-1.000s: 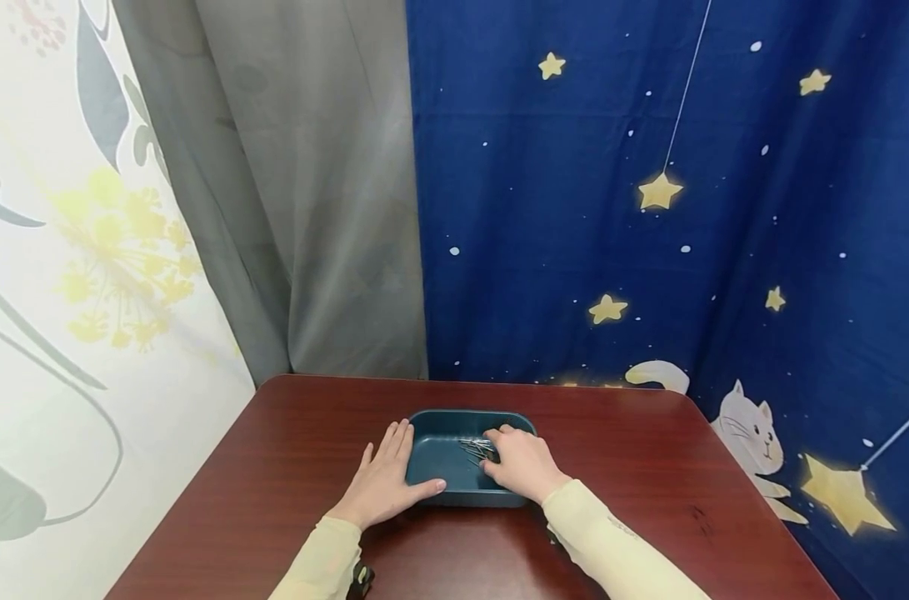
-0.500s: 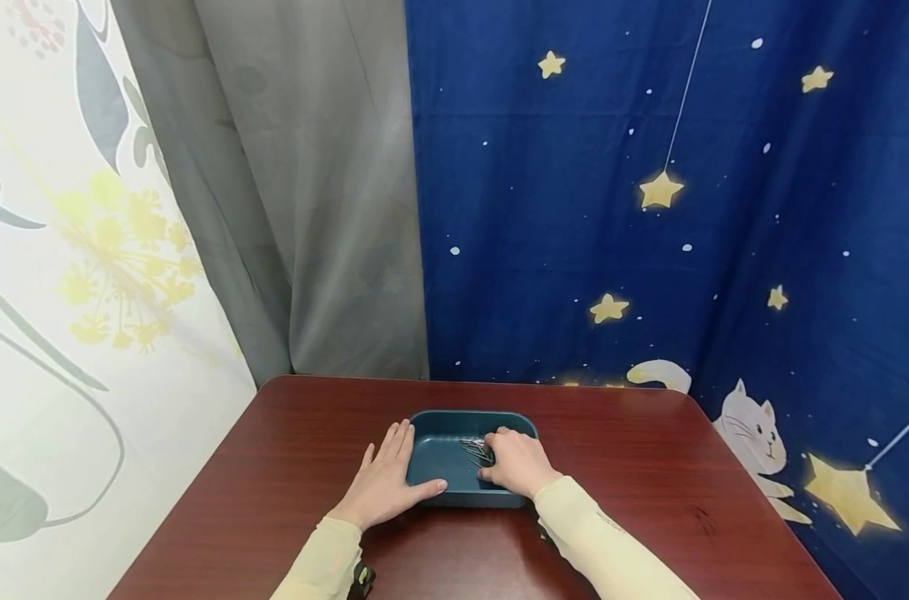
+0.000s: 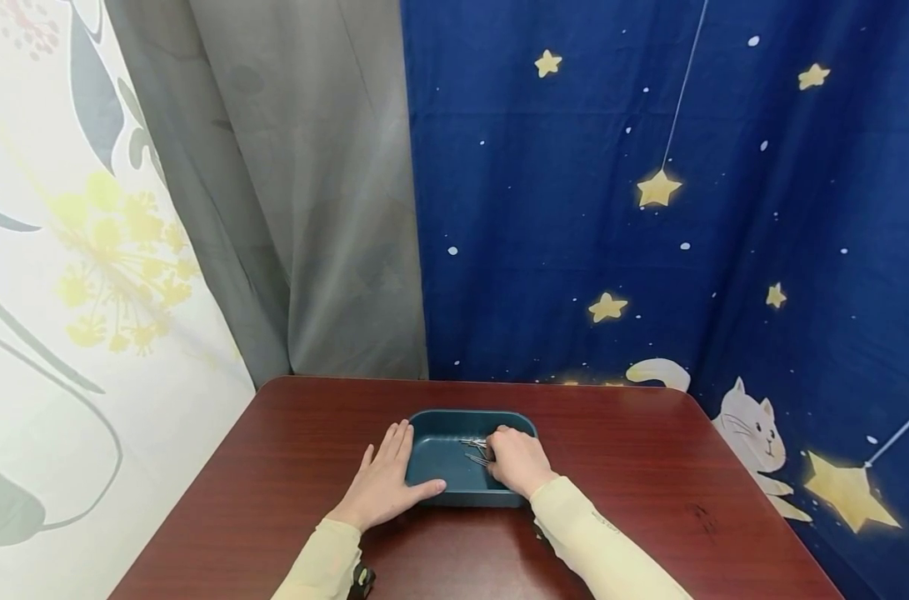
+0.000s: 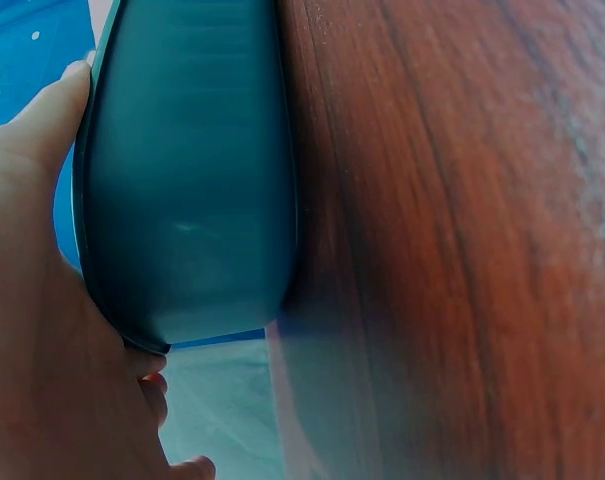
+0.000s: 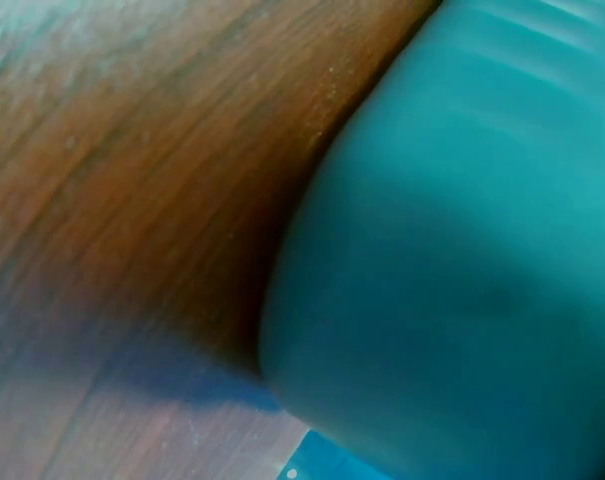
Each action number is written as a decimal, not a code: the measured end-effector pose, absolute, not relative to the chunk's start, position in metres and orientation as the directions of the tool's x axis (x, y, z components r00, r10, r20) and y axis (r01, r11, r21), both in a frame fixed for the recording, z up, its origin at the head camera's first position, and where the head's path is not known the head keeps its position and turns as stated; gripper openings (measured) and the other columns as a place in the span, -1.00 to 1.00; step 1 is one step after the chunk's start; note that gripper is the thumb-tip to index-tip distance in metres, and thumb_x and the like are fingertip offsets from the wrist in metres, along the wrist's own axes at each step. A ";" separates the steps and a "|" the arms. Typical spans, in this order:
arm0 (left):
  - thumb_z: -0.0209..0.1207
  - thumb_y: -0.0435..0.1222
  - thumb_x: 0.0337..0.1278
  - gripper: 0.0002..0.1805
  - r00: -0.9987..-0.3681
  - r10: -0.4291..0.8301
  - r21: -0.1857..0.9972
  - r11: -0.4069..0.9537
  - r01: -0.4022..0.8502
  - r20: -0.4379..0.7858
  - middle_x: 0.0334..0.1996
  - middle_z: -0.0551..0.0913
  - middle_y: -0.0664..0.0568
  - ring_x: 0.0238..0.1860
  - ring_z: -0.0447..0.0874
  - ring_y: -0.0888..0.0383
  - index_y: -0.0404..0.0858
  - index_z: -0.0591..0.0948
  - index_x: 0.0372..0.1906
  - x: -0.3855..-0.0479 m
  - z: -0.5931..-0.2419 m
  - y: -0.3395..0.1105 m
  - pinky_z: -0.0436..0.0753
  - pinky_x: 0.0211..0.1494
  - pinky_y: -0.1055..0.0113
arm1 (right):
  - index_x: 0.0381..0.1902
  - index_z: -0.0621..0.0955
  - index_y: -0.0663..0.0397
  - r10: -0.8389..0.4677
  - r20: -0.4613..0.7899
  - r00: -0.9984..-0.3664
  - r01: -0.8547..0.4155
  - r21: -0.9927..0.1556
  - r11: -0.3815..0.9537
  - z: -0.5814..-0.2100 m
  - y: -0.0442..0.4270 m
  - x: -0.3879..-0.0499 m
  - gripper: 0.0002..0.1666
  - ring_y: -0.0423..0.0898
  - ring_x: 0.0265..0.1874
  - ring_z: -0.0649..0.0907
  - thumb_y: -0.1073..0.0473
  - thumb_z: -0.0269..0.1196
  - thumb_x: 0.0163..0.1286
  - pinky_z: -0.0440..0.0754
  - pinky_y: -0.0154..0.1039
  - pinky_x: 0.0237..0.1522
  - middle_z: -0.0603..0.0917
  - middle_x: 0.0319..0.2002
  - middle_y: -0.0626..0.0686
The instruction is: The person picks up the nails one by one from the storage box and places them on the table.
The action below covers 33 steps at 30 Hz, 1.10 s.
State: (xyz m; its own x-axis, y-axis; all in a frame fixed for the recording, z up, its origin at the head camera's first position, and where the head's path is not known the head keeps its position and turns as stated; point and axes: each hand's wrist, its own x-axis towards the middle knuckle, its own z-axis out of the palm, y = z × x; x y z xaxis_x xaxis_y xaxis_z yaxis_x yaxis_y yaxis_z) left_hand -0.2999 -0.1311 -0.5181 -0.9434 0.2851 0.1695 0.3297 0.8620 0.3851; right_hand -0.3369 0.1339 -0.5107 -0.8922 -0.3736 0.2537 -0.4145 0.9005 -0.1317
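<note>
On the table is a dark teal rectangular tray (image 3: 435, 475). My left hand (image 3: 385, 485) lies with straight, spread fingers on the tray's left rim, its thumb along the front edge. In the left wrist view, the left hand (image 4: 42, 260) touches the rim of the teal tray (image 4: 192, 170). Inside the tray's right half, my right hand (image 3: 520, 462) has its fingers curled down and pinches several thin, silvery, nail-like metal pieces (image 3: 476, 459). More such pieces lie just behind these. The right fingertips are partly hidden. Only the tray's outer wall (image 5: 452, 270) shows in the right wrist view, without the hand.
The tray stands on a reddish-brown wooden table (image 3: 312, 433) with rounded back corners. Behind it hang a grey curtain (image 3: 349, 250) and a blue star-patterned curtain (image 3: 529, 250). A white flowered curtain (image 3: 124, 400) is at the left.
The right fingers have closed in on the metal pieces, and the thumb has drawn in toward the fingers. Some pieces have shifted slightly. The left hand and the tray have stayed in place.
</note>
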 end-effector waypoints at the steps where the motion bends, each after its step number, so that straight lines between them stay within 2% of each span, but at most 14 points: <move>1: 0.09 0.50 0.01 0.28 -0.943 0.285 0.384 0.862 0.330 0.170 0.62 -0.08 -0.03 0.61 -0.21 -0.01 -0.25 0.00 0.62 -0.300 -0.518 -0.131 -0.04 0.48 -0.29 | -0.57 0.62 -0.19 -0.375 0.257 -0.890 -0.418 -0.134 0.899 -0.510 0.134 -0.337 -0.77 -0.21 -0.56 0.49 0.12 0.50 0.12 0.50 -0.22 -0.51 0.45 -0.50 -0.16; 10: 0.09 0.50 0.02 0.27 -0.943 0.284 0.386 0.862 0.330 0.172 0.62 -0.09 -0.02 0.61 -0.21 -0.01 -0.25 0.00 0.62 -0.300 -0.519 -0.133 -0.04 0.47 -0.30 | -0.65 0.56 -0.18 -0.356 0.253 -0.899 -0.401 -0.154 0.903 -0.509 0.132 -0.336 -0.73 -0.17 -0.59 0.50 0.18 0.45 0.08 0.52 -0.18 -0.54 0.45 -0.50 -0.13; 21: 0.10 0.50 0.01 0.28 -0.946 0.284 0.380 0.867 0.322 0.154 0.62 -0.10 -0.02 0.61 -0.21 -0.01 -0.25 0.00 0.62 -0.298 -0.517 -0.131 -0.06 0.48 -0.29 | -0.70 0.51 -0.19 -0.328 0.212 -0.920 -0.365 -0.169 0.915 -0.506 0.132 -0.333 -0.63 -0.19 -0.59 0.48 0.03 0.52 0.04 0.52 -0.18 -0.54 0.44 -0.50 -0.13; 33: 0.10 0.50 0.00 0.28 -0.948 0.280 0.371 0.873 0.316 0.150 0.62 -0.10 0.00 0.60 -0.19 -0.02 -0.24 -0.01 0.62 -0.300 -0.516 -0.131 -0.05 0.48 -0.28 | -0.69 0.55 -0.25 -0.369 0.307 -0.877 -0.433 -0.176 0.884 -0.494 0.135 -0.330 -0.68 -0.20 -0.54 0.49 0.06 0.51 0.04 0.52 -0.20 -0.57 0.45 -0.45 -0.17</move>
State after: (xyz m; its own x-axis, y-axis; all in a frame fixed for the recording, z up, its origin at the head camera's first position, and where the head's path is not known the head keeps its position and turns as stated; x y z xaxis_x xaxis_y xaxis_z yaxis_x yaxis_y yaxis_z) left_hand -0.2996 -0.1307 -0.5161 -0.9483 0.2797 0.1497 0.3161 0.8731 0.3712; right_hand -0.3298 0.1346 -0.4942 -0.8773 -0.3692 0.3067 -0.4334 0.8838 -0.1759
